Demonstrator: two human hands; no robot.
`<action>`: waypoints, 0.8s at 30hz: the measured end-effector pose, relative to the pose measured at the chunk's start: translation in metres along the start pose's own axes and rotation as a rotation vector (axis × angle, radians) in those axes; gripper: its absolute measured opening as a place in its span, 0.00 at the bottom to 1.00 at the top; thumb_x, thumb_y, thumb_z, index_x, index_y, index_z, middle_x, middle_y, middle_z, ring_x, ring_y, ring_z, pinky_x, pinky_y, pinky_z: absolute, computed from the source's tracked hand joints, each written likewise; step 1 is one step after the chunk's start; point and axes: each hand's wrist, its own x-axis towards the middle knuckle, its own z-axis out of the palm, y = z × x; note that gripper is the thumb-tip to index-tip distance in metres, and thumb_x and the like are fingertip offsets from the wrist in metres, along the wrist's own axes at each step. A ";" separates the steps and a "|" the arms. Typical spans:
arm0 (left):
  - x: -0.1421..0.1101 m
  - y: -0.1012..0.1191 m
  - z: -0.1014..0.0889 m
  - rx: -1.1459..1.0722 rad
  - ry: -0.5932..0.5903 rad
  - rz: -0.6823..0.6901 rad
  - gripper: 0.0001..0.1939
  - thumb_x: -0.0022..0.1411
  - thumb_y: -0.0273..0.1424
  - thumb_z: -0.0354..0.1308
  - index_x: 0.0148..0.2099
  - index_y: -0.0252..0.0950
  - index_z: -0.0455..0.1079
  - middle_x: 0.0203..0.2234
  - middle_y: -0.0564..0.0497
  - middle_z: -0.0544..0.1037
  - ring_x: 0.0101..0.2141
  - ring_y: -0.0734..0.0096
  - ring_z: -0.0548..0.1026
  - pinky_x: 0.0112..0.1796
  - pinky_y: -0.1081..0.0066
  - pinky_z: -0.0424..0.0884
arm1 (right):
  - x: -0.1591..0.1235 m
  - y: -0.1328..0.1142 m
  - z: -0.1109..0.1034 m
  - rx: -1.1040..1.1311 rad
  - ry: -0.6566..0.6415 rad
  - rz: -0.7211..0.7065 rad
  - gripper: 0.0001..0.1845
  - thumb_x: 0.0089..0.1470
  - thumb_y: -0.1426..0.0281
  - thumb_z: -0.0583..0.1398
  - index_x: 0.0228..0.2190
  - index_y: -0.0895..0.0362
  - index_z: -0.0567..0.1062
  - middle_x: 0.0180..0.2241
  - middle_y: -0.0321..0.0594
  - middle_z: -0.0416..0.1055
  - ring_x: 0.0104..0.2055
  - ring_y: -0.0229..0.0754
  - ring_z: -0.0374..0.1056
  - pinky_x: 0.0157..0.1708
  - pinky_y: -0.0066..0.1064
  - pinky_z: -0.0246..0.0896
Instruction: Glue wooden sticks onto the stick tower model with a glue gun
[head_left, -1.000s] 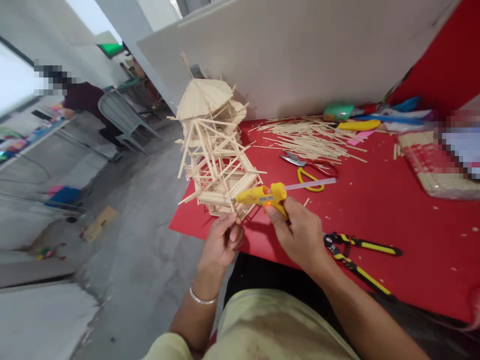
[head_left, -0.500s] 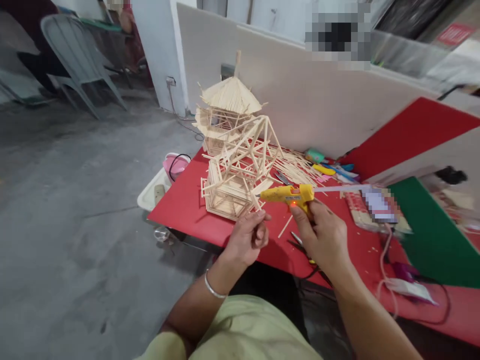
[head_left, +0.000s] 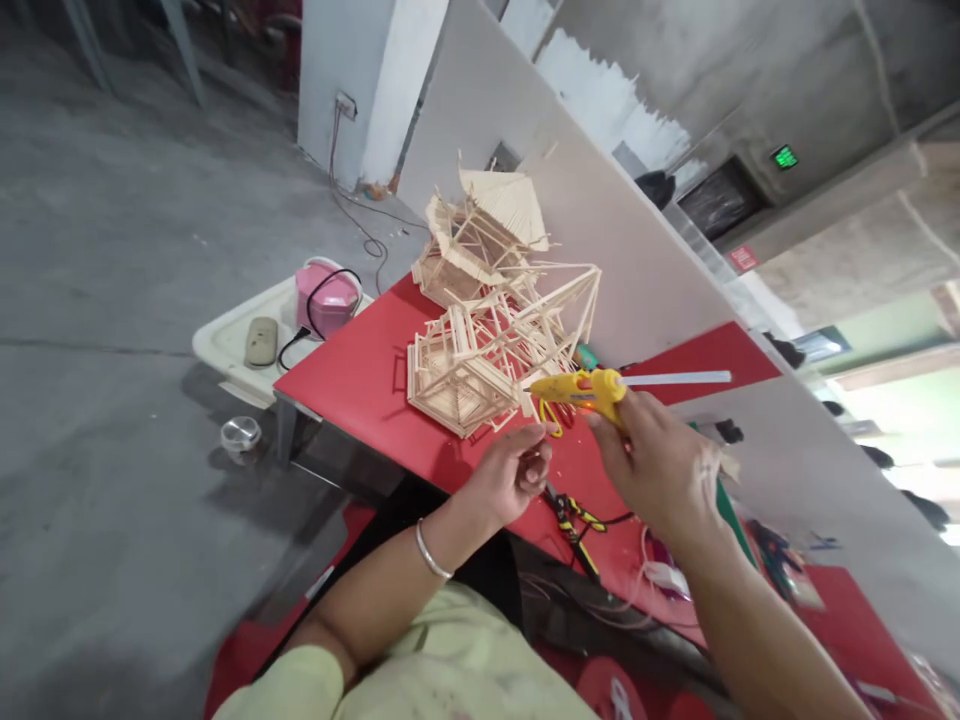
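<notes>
My right hand [head_left: 656, 465] is wrapped around the handle of a yellow hot glue gun [head_left: 581, 388], with a clear glue stick [head_left: 675, 379] poking out of its back. The nozzle points left, at the right side of a stick-built pavilion model [head_left: 465, 385]. Just below the nozzle is my left hand [head_left: 517, 470], its fingers curled and its thumb and index close together; whatever they may pinch is too small to make out. A second stick model with a slatted pointed roof [head_left: 506, 205] stands behind the first.
The red tabletop [head_left: 352, 390] carries yellow-and-black pliers [head_left: 574, 525] near its front edge. To the left, a white stand [head_left: 225, 335] bears a pink container [head_left: 328, 297] and a beige mouse-like object [head_left: 261, 342]. A pale partition board [head_left: 615, 240] rises behind the models.
The camera view has tilted and swung, so the table now appears steeply slanted. Both hands stay by the front model's right side, the glue gun still in my right hand.
</notes>
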 end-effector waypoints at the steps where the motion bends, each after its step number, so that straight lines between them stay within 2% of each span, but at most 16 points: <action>1: 0.000 0.000 -0.001 -0.017 -0.016 0.000 0.21 0.50 0.36 0.75 0.43 0.31 0.76 0.22 0.57 0.72 0.15 0.87 0.59 0.16 0.82 0.48 | 0.004 -0.002 -0.002 -0.036 -0.004 -0.023 0.16 0.68 0.59 0.56 0.41 0.59 0.76 0.33 0.42 0.76 0.28 0.39 0.67 0.25 0.31 0.45; 9: 0.004 -0.003 -0.010 -0.055 -0.097 -0.002 0.20 0.51 0.35 0.76 0.43 0.31 0.77 0.24 0.57 0.71 0.17 0.88 0.60 0.16 0.82 0.49 | 0.023 -0.009 -0.011 -0.131 -0.064 -0.120 0.20 0.69 0.59 0.55 0.50 0.59 0.77 0.34 0.41 0.77 0.32 0.39 0.69 0.24 0.32 0.43; 14: 0.004 -0.004 -0.012 -0.045 -0.081 0.018 0.21 0.50 0.36 0.76 0.42 0.31 0.76 0.23 0.58 0.68 0.17 0.87 0.59 0.17 0.82 0.48 | 0.035 -0.017 -0.015 -0.186 -0.131 -0.165 0.22 0.70 0.58 0.51 0.48 0.59 0.77 0.31 0.43 0.76 0.32 0.40 0.69 0.24 0.34 0.38; 24: 0.005 -0.006 -0.012 -0.044 -0.100 0.059 0.21 0.50 0.36 0.77 0.41 0.31 0.75 0.23 0.58 0.70 0.17 0.88 0.59 0.18 0.82 0.50 | 0.051 -0.031 -0.027 -0.264 -0.217 -0.221 0.21 0.70 0.60 0.51 0.49 0.59 0.76 0.30 0.43 0.75 0.31 0.42 0.70 0.24 0.34 0.37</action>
